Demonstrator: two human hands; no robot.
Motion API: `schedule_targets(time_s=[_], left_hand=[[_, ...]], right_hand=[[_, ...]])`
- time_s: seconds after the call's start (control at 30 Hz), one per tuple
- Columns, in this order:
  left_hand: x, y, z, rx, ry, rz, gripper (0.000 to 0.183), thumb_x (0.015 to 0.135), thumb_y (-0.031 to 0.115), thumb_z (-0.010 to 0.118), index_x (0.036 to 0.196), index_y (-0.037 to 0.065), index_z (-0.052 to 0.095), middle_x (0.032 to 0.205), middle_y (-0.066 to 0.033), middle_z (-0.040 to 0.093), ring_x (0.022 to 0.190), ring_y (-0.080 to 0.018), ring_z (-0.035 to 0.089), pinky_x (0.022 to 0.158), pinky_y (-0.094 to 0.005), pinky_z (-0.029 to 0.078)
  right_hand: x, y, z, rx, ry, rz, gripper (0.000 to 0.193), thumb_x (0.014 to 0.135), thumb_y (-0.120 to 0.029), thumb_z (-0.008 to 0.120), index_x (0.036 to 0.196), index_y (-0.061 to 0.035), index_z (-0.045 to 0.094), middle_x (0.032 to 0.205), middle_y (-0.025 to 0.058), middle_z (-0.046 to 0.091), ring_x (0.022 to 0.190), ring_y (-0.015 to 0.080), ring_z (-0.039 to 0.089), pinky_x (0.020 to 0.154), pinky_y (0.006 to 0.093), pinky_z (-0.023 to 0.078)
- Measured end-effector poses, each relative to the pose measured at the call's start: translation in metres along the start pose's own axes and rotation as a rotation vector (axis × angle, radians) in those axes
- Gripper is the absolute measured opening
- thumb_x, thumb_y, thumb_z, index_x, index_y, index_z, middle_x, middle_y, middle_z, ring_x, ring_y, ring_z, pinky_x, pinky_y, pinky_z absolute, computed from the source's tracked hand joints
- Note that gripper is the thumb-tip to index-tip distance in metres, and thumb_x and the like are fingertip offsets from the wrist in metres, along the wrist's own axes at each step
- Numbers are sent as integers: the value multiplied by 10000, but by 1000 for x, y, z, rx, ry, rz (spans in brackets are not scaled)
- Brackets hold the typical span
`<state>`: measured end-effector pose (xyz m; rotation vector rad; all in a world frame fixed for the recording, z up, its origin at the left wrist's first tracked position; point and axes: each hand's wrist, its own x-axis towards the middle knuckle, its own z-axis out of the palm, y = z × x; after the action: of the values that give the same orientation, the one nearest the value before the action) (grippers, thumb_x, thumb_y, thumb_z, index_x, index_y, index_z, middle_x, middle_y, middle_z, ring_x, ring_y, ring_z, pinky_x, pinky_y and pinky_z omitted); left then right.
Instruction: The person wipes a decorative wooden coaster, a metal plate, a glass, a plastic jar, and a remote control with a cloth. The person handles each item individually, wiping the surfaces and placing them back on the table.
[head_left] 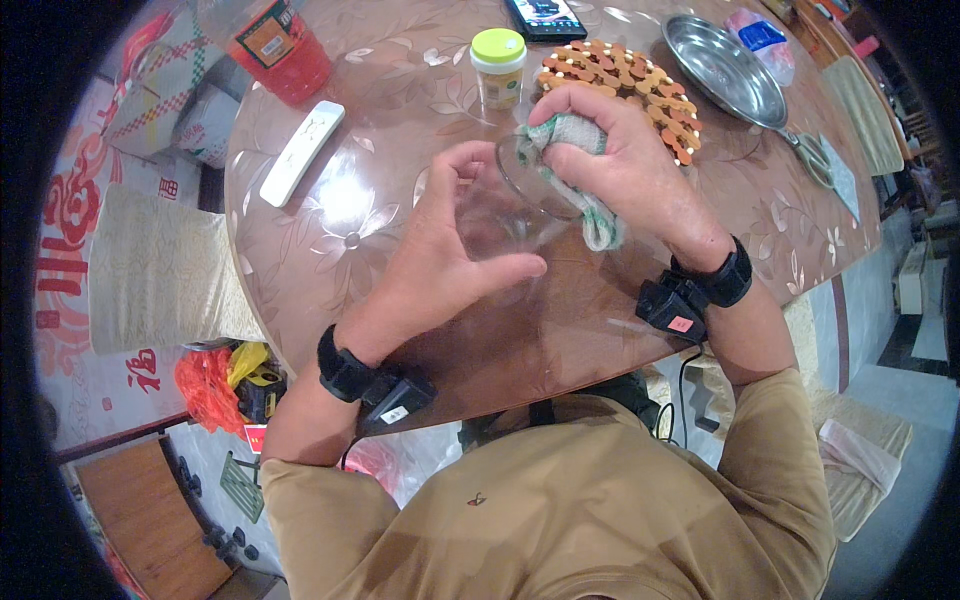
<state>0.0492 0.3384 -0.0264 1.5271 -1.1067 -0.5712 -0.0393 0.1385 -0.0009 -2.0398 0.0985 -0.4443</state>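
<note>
Working over the table (590, 330): left hand (430, 255) curled round the glass (498, 215), right hand (630, 150) clenched on the cloth (578, 130) at its mouth. Glass sits tilted between my hands, long axis slanting, mouth to my right and away. Cloth's loose end hangs beside the rim; depth inside, cannot tell.

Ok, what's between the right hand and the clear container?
In the head view, a white-and-green cloth, bunched in the right hand, lies between it and the clear container.
</note>
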Motion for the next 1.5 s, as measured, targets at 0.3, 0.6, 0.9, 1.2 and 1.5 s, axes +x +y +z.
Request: schedule_targets(time_s=[0.3,0.6,0.9,1.2,1.5], left_hand=[[3,7,-8,-856,-78,-214,671,947,241,628,1481,92,249,1408,-157,466,1232,-230,534,1016,-418,479],[-4,1,-13,-879,-50,-252,835,883,465,693,1491,110,243,1280,-112,505,1198,-268,555,1019,-455,491],[-3,1,-15,-1014,-77,-330,743,932,526,592,1488,124,304,1293,-136,539,1161,-267,590,988,-449,504],[-1,4,-13,-903,-39,-307,686,980,532,501,1491,113,316,1339,-114,509,1228,-243,538,988,-427,494],[2,-3,-8,-254,74,-51,836,856,246,746,1490,102,221,1314,-112,462,1198,-209,530,974,-373,489]], right_hand=[[-2,-20,-2,349,86,-123,287,946,-201,616,1185,-44,602,1038,20,643,959,92,590,844,268,491],[-2,-14,5,-109,104,-523,321,905,-204,652,1191,-65,606,1072,122,629,1050,296,605,925,368,457],[-5,-21,2,-56,98,-529,350,880,-236,702,1174,-69,611,1079,112,644,996,276,635,872,362,485],[-11,-29,1,-57,73,-400,304,854,-185,723,1119,-76,623,986,93,669,920,271,664,816,362,503],[-7,-24,6,-170,92,-496,302,828,-146,730,1108,-73,642,1012,107,680,938,310,662,805,377,514]])
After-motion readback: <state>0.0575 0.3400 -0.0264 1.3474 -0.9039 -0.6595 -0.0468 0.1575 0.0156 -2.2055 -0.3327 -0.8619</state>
